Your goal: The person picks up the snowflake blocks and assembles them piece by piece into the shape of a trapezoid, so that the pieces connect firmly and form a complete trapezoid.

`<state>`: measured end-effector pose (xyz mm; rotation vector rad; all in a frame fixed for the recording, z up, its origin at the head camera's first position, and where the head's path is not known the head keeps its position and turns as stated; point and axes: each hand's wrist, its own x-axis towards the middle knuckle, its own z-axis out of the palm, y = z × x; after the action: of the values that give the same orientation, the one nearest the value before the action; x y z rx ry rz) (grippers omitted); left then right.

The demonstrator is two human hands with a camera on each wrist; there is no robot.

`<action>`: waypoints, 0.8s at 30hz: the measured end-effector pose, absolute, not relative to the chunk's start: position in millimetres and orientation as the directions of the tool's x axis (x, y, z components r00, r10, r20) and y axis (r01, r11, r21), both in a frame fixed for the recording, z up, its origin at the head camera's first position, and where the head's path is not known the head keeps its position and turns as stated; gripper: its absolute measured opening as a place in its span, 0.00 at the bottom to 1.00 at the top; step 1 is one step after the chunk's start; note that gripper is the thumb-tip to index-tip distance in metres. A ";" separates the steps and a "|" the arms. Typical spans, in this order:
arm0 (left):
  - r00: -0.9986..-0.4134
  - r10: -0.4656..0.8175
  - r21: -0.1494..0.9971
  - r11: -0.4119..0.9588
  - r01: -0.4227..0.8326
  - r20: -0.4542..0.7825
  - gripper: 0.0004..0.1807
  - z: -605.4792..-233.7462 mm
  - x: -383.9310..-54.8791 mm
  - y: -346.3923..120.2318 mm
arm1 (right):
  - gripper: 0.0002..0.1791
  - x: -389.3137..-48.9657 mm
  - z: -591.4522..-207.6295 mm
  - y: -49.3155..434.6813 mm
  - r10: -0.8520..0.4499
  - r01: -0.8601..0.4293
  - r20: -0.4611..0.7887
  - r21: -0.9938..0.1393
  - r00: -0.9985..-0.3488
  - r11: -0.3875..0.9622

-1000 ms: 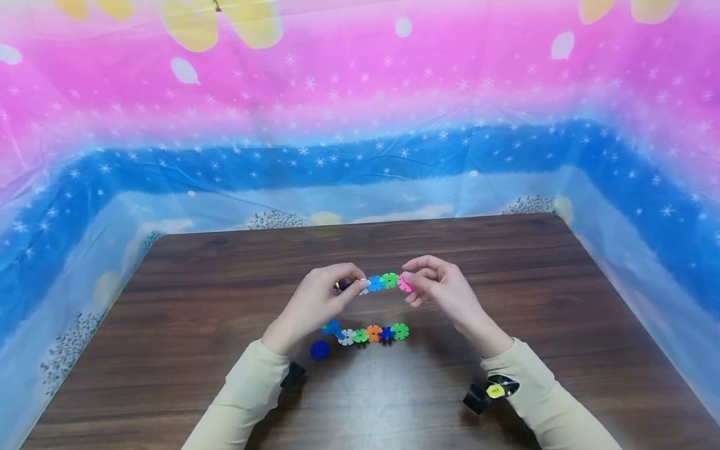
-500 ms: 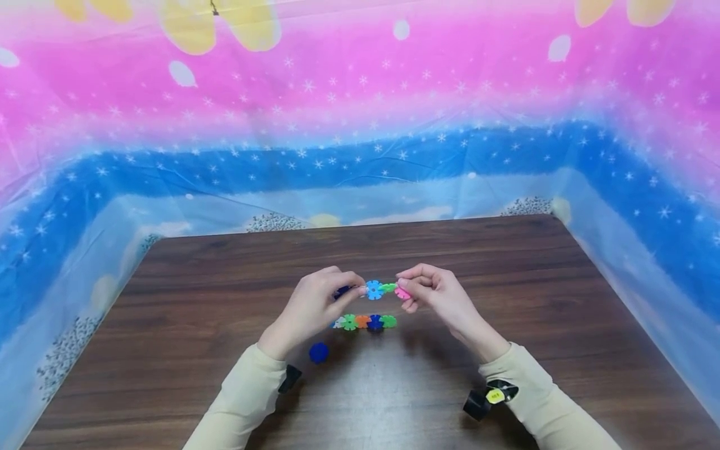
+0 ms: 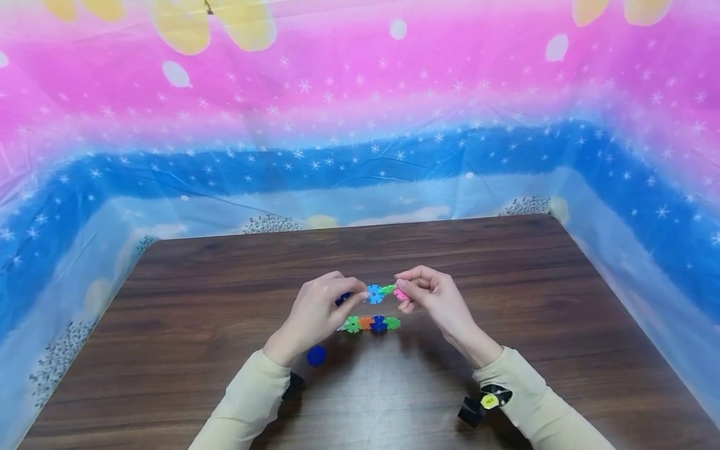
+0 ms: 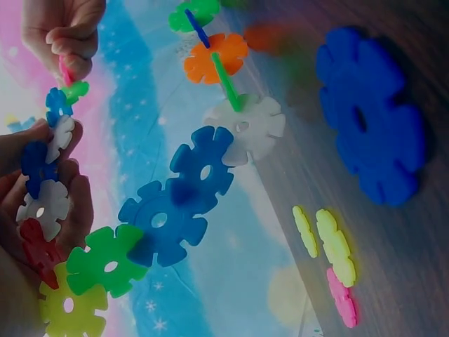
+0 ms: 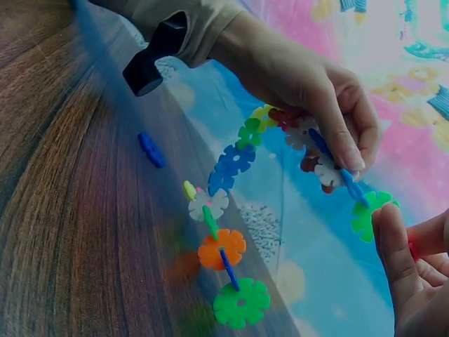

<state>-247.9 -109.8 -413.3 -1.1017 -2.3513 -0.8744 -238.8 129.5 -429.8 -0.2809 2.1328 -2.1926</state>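
Both hands hold up one chain of slotted plastic flower-shaped discs. My left hand pinches it at a white disc, beside a light blue disc. At the chain's end, my right hand pinches a pink disc that joins a green disc. Past the left palm the chain runs through a red disc and a yellow disc, then loops down. Its hanging length includes an orange disc and ends in a green disc. The left hand hides part of the chain in the head view.
A loose dark blue disc lies on the wooden table near the left wrist. Farther along the table in the left wrist view are yellow discs and a pink disc. A patterned cloth surrounds the table.
My right hand has come slightly left, toward the left hand. The held light blue and green discs have twisted, the green now nearly edge-on. The hanging length has swung a little.
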 end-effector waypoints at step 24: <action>-0.776 0.513 0.623 0.483 0.615 0.368 0.05 -407.3 -256.1 -121.9 | 0.23 -248.9 -432.2 133.7 -0.248 -0.007 0.011 -1.000 -0.969 -0.015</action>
<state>-256.1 -121.9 -407.3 -0.9910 -2.5898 -1.1712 -248.9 133.7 -432.2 -0.2731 2.0770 -2.1070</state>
